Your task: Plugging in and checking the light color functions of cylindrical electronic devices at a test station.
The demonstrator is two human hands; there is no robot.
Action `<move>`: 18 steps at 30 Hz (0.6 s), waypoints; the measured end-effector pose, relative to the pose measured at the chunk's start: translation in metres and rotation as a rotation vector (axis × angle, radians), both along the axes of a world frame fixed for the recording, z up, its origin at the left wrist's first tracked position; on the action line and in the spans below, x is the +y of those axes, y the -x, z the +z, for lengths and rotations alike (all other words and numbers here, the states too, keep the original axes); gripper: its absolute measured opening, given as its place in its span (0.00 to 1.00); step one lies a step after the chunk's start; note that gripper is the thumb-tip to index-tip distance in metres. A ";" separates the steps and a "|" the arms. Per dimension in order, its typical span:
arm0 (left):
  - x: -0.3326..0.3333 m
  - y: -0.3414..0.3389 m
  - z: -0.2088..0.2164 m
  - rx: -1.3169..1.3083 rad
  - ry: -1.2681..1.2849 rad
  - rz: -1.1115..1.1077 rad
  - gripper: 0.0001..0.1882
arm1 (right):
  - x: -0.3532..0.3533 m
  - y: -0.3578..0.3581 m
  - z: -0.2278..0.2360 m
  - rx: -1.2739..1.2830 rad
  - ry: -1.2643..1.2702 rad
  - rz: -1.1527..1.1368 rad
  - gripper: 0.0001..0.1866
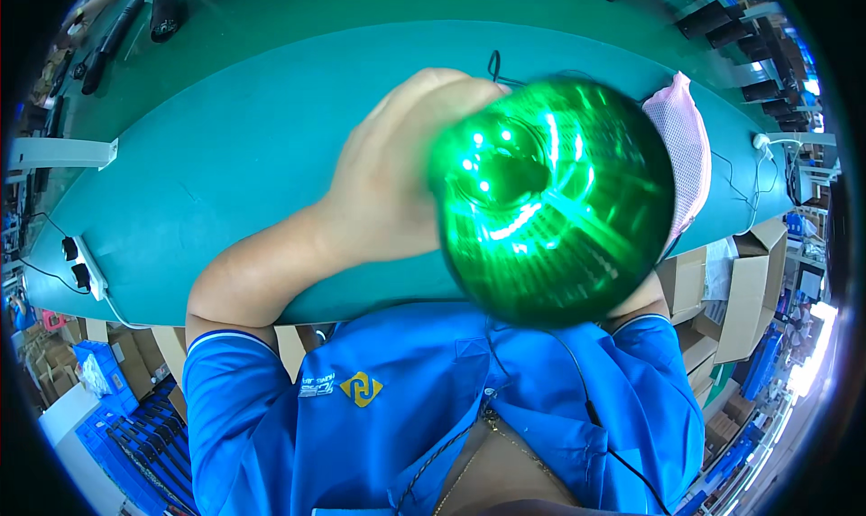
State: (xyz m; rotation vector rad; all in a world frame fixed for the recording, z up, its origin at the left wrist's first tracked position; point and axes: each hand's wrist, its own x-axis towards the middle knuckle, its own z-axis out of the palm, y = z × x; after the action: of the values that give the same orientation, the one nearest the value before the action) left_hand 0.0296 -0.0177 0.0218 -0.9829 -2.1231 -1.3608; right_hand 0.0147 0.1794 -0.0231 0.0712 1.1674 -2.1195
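Green bench (253,137) spans mid-view. Green-lit round device (555,200), dark-bodied, looks raised over its near right part, close to the camera, lit face toward the head. Left hand (397,164) is at the device's left side; fingers hidden and blurred, can't tell how closed. Right forearm (642,301) shows at lower right; right hand is hidden behind the device, can't tell its state.

Risks, biggest first. Drop: if the hidden grip is weak, the device could slip; in this view it overlaps the near bench edge, so it might fall past it. Glare: lights facing the head could wash out sight of the grip. Snag: pink mesh item (681,146) shows right beside the device's right rim, contact unclear; a swing right could drag it. Black cable loop (494,65) beyond the left hand could catch; can't tell what it belongs to.

Room, big to small. Most is on the bench left of the left hand. Near edge is tight to the blue shirt (424,372). Open cartons (744,304) stand off the near right edge. Ends limited by white power strip (86,268) left, white plug (762,142) right.
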 end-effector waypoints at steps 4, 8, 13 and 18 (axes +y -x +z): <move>-0.013 0.000 0.003 -0.254 -0.136 -0.021 0.35 | 0.012 0.009 0.009 0.374 -0.339 -0.215 0.08; -0.020 0.008 0.003 -0.539 -0.143 -0.161 0.36 | 0.020 0.009 0.027 1.231 -0.810 -0.452 0.09; -0.010 0.010 -0.001 -0.964 -0.621 -0.508 0.43 | 0.024 -0.002 0.036 1.640 -0.915 -0.234 0.10; 0.004 0.008 -0.005 -1.001 -0.711 -0.428 0.36 | 0.024 -0.018 0.030 1.461 -0.923 -0.029 0.09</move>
State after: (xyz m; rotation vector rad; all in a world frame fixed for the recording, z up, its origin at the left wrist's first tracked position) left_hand 0.0220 -0.0142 0.0168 -0.4738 -1.6802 -3.0036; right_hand 0.0332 0.2030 0.0071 -1.1946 2.8284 -1.2301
